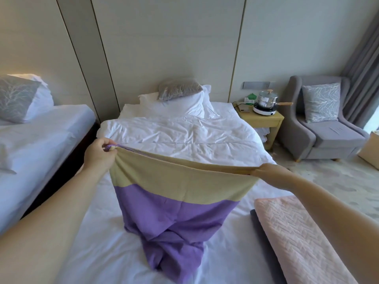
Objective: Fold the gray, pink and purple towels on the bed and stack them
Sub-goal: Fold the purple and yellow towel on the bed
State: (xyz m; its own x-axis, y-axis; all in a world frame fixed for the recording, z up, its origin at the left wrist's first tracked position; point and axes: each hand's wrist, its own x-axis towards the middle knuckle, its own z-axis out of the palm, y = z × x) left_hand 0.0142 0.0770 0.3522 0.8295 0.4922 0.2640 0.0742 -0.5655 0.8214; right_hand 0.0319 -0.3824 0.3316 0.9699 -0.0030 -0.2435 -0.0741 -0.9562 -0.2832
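Note:
The purple towel, with a wide beige band along its top, hangs in the air over the white bed. My left hand pinches its upper left corner and my right hand pinches the upper right corner, so the top edge is stretched taut between them. The towel's lower end bunches on the sheet. At the right, near the bed's edge, the folded pink towel lies on top of the folded gray towel, of which only a dark strip shows.
A rumpled white duvet and pillows fill the far half of the bed. A second bed stands at the left. A nightstand with a pot on a hotplate and a gray armchair are at the right.

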